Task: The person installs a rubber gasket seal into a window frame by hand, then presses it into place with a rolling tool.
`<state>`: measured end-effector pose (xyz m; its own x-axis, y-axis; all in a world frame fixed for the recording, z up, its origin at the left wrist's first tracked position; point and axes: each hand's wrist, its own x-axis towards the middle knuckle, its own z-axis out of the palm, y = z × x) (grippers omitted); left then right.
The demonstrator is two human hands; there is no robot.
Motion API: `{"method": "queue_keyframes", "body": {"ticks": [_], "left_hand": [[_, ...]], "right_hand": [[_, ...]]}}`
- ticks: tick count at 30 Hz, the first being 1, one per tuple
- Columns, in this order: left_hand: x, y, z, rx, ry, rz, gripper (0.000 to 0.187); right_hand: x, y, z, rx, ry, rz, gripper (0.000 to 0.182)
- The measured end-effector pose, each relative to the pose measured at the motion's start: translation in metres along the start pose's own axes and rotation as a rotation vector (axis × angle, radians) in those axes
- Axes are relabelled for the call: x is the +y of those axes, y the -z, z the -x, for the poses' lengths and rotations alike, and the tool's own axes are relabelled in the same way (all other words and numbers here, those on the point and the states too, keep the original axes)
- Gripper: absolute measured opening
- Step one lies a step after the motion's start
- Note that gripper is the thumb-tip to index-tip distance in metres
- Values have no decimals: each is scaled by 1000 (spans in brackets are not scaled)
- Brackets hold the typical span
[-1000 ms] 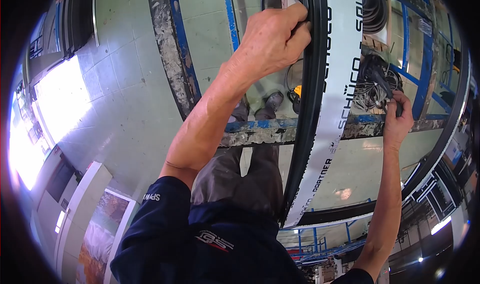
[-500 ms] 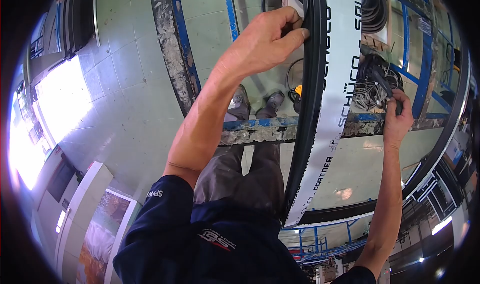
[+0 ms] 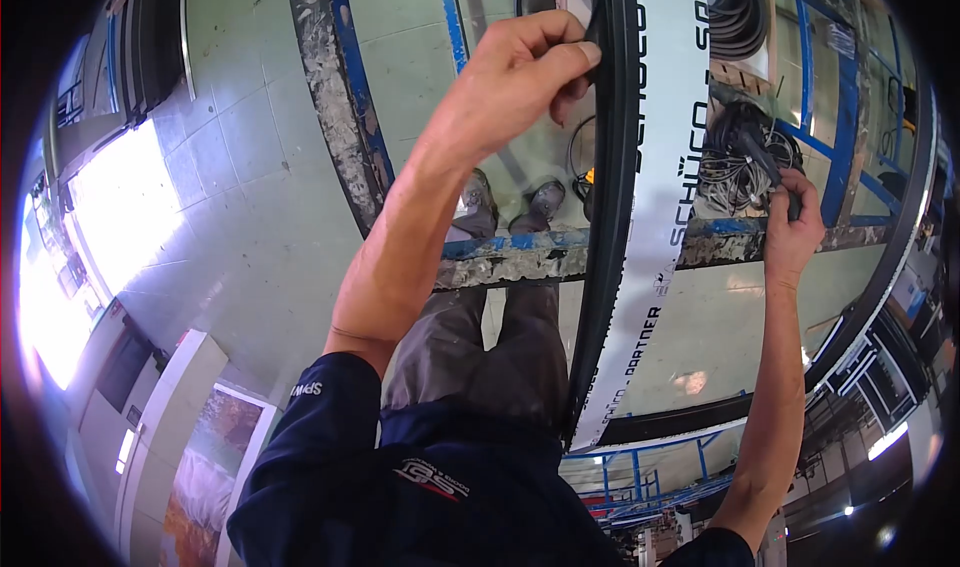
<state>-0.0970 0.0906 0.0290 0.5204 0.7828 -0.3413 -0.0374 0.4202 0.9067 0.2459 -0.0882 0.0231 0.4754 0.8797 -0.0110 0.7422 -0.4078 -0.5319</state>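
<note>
A long frame profile (image 3: pixel 655 167) with white film and black lettering runs from the top edge down toward my body. Along its left side lies a black rubber-like strip (image 3: pixel 608 187). My left hand (image 3: pixel 525 77) is at the upper part of that side, thumb and fingers pinched at the black edge; what lies between them is too small to tell. To the right of the profile, my right hand (image 3: pixel 795 217) is closed around the dark handle of a tool (image 3: pixel 757 154), whose tip points up and left over a bundle of cables.
A paint-spattered blue trestle (image 3: pixel 520 259) carries the profile and crosses before my legs. Coiled black hose (image 3: pixel 735 17) lies at the upper right, tangled grey cables (image 3: pixel 728 185) below it. A dark curved frame edge (image 3: pixel 880 297) is at the right. White panels (image 3: pixel 165 417) stand lower left.
The trestle and profile have shifted slightly left in view. My left hand has also shifted a little left, still at the black edge. My right hand keeps the tool in nearly the same place.
</note>
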Motion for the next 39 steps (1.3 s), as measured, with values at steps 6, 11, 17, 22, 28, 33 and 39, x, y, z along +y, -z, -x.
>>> {"method": "queue_keyframes", "body": {"ticks": [6,11,17,22,28,33,39], "left_hand": [[9,5,-1,-49,67,-240,26],[8,11,0,-157,154,-318,26],[11,7,4,-177,223,-338,25],[8,3,7,-207,240,-323,23],[-9,-13,13,-45,264,-264,21],[-9,-16,21,-43,213,-219,23],[-8,-13,21,-23,176,-89,23]], "right_hand": [[-4,0,1,-8,-25,5,13],[-2,0,0,-3,-17,8,13],[-2,0,0,-1,3,20,14],[0,1,0,-9,-32,24,14],[-1,1,0,1,8,23,14],[2,2,3,-3,34,40,17],[-2,1,-1,39,70,43,18]]}}
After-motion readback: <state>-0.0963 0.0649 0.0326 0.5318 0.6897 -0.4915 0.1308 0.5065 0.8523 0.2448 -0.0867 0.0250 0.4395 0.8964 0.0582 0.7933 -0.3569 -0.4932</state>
